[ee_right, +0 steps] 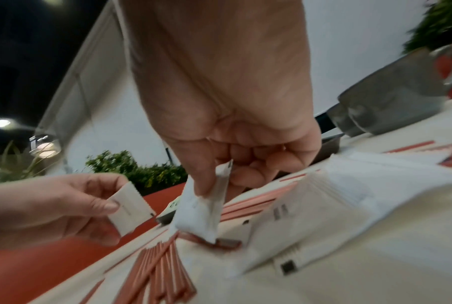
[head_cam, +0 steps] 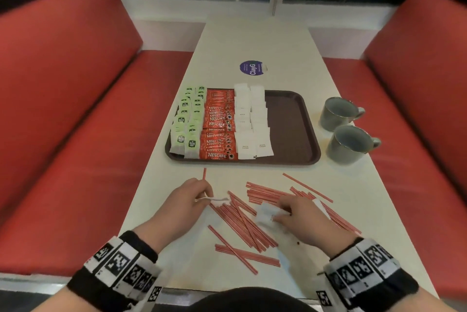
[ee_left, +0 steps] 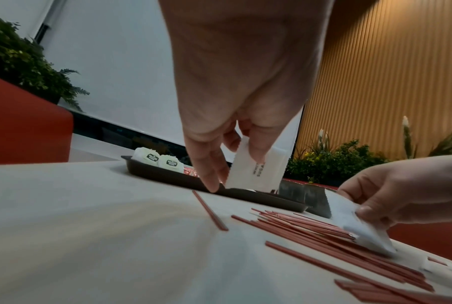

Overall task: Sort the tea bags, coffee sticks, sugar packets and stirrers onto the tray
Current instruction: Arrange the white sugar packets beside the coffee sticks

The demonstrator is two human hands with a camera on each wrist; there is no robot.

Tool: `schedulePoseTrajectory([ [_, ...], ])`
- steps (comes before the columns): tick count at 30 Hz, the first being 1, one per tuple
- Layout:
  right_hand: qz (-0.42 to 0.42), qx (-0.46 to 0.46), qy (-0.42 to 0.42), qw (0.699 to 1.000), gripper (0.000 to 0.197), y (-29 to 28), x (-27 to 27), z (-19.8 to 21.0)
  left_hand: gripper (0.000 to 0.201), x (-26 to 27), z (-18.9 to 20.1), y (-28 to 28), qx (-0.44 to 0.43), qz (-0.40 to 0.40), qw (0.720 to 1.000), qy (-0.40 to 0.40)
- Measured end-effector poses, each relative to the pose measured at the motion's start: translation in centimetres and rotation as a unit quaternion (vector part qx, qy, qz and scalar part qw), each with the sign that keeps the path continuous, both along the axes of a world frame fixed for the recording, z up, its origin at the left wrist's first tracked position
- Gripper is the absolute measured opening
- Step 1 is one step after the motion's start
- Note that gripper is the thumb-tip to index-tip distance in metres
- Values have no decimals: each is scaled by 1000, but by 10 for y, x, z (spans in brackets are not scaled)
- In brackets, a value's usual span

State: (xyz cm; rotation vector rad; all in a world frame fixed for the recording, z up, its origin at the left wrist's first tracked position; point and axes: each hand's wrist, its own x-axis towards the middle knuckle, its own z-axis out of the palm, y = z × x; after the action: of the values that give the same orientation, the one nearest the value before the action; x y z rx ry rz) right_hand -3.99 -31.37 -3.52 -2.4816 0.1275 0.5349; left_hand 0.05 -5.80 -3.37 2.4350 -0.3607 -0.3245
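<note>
A dark brown tray (head_cam: 293,135) holds rows of green tea bags (head_cam: 188,122), red coffee sticks (head_cam: 218,125) and white sugar packets (head_cam: 252,122); its right part is bare. Red stirrers (head_cam: 242,220) lie scattered on the white table in front of the tray. My left hand (head_cam: 187,200) pinches a white sugar packet (ee_left: 255,170) above the stirrers. My right hand (head_cam: 303,215) pinches another white sugar packet (ee_right: 201,207) and lifts it off the stirrers. More white sugar packets (ee_right: 323,205) lie on the table beside the right hand.
Two grey mugs (head_cam: 346,130) stand to the right of the tray. A round purple sticker (head_cam: 251,68) is on the table behind the tray. Red bench seats (head_cam: 75,122) flank the narrow table on both sides.
</note>
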Motion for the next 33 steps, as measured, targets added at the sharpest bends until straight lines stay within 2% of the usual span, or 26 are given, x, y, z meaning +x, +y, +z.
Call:
schedulePoseTrajectory([
  [3,-82,94,-20,992,28,-3,1,6,19,6,4,10,-30,11,999,-2],
  [7,-229,327,-32,916,10,-9,23,24,27,17,12,8,-78,17,997,-4],
  [10,-259,408,-15,875,15,-13,45,39,32,27,19,4,-106,26,994,-16],
  [12,-262,420,-4,869,16,-17,57,39,34,32,22,2,-117,37,992,-9],
  [16,-258,407,22,876,13,-19,74,34,32,42,25,-1,-128,55,990,-8],
  [20,-270,333,1,904,22,-21,96,32,31,63,30,-11,-128,42,991,-26],
  [24,-286,267,-23,920,16,-24,117,29,30,92,38,-33,-155,26,987,-26],
  [27,-253,191,-34,948,18,-25,128,28,20,116,41,-55,-108,-15,993,-52],
  [31,-202,121,-35,971,26,-28,143,18,22,143,37,-82,-26,-85,993,-73],
  [33,-176,99,-20,979,24,-28,150,12,23,154,30,-91,18,-106,991,-75],
])
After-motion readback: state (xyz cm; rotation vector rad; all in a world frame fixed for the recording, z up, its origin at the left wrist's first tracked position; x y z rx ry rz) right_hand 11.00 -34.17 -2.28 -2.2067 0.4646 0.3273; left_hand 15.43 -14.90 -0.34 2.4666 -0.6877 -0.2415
